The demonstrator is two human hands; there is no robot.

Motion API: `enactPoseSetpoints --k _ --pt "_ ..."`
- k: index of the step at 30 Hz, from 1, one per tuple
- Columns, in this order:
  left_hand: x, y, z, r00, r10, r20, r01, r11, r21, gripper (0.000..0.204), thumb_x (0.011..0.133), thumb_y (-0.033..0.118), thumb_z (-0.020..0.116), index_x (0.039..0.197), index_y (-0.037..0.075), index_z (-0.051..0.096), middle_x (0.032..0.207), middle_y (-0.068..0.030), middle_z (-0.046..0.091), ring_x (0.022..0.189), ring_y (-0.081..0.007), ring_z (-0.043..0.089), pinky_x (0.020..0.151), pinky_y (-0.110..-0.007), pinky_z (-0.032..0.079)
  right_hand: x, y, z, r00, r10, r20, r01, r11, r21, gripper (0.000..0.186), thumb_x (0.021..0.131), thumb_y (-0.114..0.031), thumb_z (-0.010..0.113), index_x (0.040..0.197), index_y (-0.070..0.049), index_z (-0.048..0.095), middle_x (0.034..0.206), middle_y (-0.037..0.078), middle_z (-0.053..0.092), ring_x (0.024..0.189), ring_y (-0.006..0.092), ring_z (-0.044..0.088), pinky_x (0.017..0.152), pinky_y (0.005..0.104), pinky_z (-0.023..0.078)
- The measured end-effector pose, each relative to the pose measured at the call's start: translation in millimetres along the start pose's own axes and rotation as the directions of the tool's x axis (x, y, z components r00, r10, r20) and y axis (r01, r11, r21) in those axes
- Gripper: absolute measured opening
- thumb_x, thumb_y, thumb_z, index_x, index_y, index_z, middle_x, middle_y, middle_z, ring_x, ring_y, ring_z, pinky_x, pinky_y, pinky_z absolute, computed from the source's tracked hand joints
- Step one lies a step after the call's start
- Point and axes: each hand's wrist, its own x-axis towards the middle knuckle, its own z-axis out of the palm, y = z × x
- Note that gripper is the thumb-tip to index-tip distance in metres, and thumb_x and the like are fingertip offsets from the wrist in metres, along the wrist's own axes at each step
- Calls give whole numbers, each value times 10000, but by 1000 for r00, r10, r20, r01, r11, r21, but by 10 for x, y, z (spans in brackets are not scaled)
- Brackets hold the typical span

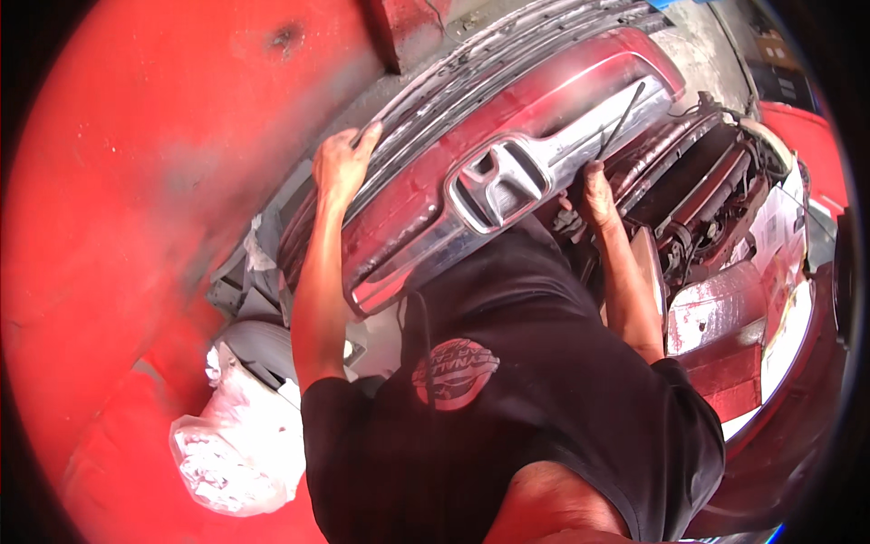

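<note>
A red car grille (580,82) with a broad chrome bar and a chrome emblem (500,185) lies slantwise in front of my body. My left hand (343,165) is closed around its far left edge, by the dark slats. At the grille's near right edge, my right hand (597,196) grips with the thumb on top; its other fingers are partly hidden. A thin black rod (622,121) extends from beside the right thumb across the chrome; I cannot tell whether that hand holds it.
At right stands the open front of a dark red car (707,195), with its inner parts bare. Silvery sheeting (720,308) lies nearby. A red wall (163,181) rises at left. A white plastic bag (240,449) sits at lower left.
</note>
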Motion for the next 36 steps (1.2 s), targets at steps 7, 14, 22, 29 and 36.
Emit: enactPoseSetpoints --k 7,14,22,29,36 --pt "-419 453 -476 961 -36 -275 54 997 56 500 852 531 676 818 32 687 756 -245 647 768 -474 613 705 -522 462 272 213 137 997 79 -17 -64 899 433 694 747 -771 656 959 -119 551 737 -13 454 633 136 447 546 292 395" --pt "-620 516 -521 920 46 -388 -37 999 32 455 847 449 731 801 0 671 690 -232 613 685 -433 596 679 -482 459 211 201 100 986 18 164 -83 912 401 798 810 -757 546 1092 -13 604 753 163 628 591 259 571 597 377 483" --pt "-703 495 -573 931 -28 -364 14 999 -42 370 818 381 775 865 17 728 762 -180 701 711 -368 667 706 -446 492 66 125 234 968 -87 234 -26 898 439 665 843 -675 604 1067 -49 570 836 134 622 686 240 598 622 343 482" --pt "-683 236 -461 944 5 -329 -33 996 -81 383 851 374 740 855 -8 710 768 -206 689 722 -379 650 722 -452 483 50 329 207 956 -92 277 -66 855 514 647 878 -558 680 1306 -110 491 955 102 591 796 198 612 541 298 478" --pt "-621 110 -375 953 13 -302 -59 988 -144 381 869 359 722 843 -20 698 739 -203 669 684 -368 620 700 -452 467 -117 109 317 950 -97 296 -36 910 412 599 856 -428 758 1271 -60 531 846 18 533 715 132 529 552 284 458"
